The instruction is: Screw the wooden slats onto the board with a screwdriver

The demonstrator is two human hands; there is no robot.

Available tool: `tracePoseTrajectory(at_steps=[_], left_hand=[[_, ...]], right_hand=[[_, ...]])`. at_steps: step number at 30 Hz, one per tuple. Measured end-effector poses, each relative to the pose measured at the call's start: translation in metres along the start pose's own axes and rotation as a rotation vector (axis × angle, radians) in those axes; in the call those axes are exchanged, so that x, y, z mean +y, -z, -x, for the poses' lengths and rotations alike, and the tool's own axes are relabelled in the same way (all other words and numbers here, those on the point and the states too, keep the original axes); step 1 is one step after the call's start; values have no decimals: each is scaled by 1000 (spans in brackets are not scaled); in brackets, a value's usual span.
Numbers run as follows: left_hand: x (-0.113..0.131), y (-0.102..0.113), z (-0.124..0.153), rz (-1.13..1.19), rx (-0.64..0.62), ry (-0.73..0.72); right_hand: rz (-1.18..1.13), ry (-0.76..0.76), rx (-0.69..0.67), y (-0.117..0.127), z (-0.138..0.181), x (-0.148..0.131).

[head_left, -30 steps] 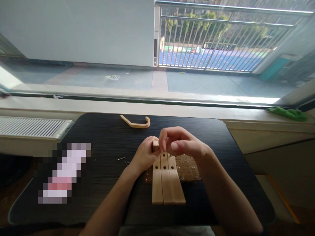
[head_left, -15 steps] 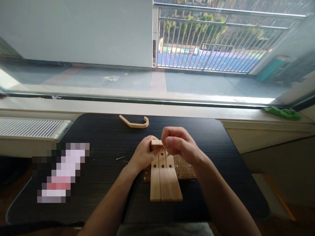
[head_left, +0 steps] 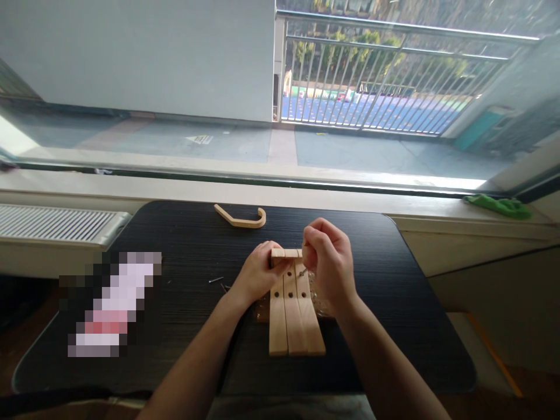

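Three pale wooden slats (head_left: pixel 297 332) lie side by side, drilled with several dark holes and joined to a wooden crosspiece (head_left: pixel 292 253) at their far end. My left hand (head_left: pixel 257 273) is closed around the left end of that crosspiece, thumb on the near side. Above the right slat, my right hand (head_left: pixel 329 256) forms a fist around a slim metal rod (head_left: pixel 303 272), seemingly a hex key. The rod's tip meets a hole in the right slat; the rest of it is hidden by my fingers. Beneath the slats is a brown, plastic-wrapped board (head_left: pixel 321 306).
A hooked wooden piece (head_left: pixel 240 221) lies near the far edge of the black table (head_left: pixel 188 239). Loose metal screws (head_left: pixel 216 280) rest left of my left hand. A blurred-out pale item (head_left: pixel 118 303) is farther left. A green cloth (head_left: pixel 499 206) sits on the windowsill.
My right hand has shifted slightly right and turned into a more upright fist, exposing the metal rod at the right slat. The left hand keeps its hold on the crosspiece.
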State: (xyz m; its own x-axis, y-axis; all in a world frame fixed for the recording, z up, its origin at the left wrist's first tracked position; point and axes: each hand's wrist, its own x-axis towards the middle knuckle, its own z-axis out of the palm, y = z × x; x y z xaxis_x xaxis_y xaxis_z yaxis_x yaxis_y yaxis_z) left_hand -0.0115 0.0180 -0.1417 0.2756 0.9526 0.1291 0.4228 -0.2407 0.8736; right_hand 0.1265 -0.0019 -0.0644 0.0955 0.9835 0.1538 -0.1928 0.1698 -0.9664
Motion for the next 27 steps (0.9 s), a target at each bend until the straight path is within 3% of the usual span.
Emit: tracePoseTrajectory(at_steps=[10, 27], left_hand=[[-1, -1, 0, 7, 7, -24], [0, 0, -1, -17, 8, -38]], right_hand=[[47, 30, 2, -5, 4, 3], [158, 22, -239, 8, 3, 0]])
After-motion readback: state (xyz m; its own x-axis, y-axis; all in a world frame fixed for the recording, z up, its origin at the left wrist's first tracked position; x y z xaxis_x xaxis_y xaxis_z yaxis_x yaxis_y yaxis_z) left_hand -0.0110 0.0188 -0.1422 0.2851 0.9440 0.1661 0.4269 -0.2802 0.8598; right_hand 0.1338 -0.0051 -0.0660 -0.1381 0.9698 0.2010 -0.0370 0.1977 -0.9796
